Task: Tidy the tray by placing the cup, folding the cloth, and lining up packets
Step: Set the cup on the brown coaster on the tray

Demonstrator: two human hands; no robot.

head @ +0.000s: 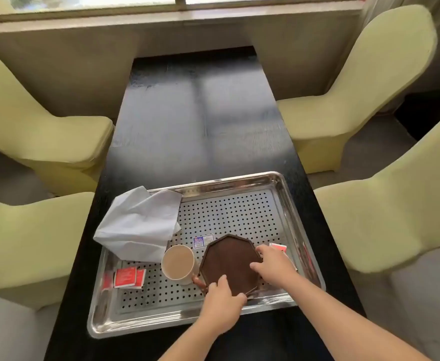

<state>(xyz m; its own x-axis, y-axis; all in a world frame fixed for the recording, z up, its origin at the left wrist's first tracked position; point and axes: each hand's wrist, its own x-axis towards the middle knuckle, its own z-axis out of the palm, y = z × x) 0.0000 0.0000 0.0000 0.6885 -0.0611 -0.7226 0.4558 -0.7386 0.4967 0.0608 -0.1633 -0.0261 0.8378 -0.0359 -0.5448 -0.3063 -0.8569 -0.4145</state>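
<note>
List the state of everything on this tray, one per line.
cup: upright, full of light brown drink, beside the brown plate.
cloth: crumpled, unfolded, draped over the tray's left rim.
red packets: two overlapping, near the left rim.
blue packet: flat, behind the plate.
brown plate: flat on the tray, held.
left hand: grips the plate's near edge.
right hand: grips its right edge.

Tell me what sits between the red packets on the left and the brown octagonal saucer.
The beige paper cup stands there, seen in the head view.

Cup (178,261) upright beside saucer (229,267) in tray (239,179); white cloth (138,225) crumpled over left rim; red packets (129,277) scattered.
</note>
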